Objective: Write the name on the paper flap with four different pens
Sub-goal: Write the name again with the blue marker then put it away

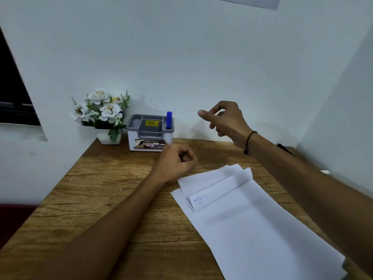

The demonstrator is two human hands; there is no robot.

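White walls [181, 47], wooden desk [101, 188]

Wooden desk [113, 190], brown grain, pushed into a corner against white walls. Directly on it:
- white pot of artificial white flowers [102, 112], back left, against the wall
- grey-and-white pen organiser [150, 132] just right of the pot, near the back wall; one blue pen [169, 120] upright in its right-hand compartment
- stack of white paper sheets [252, 225], angled, covering the right half and running off the near edge; top sheet has a folded flap [219, 191] with blue handwriting at its left end
- dark object [284, 148] at the far right back, partly hidden by the forearm, can't identify
- small white item [325, 172] by the right edge, unclear
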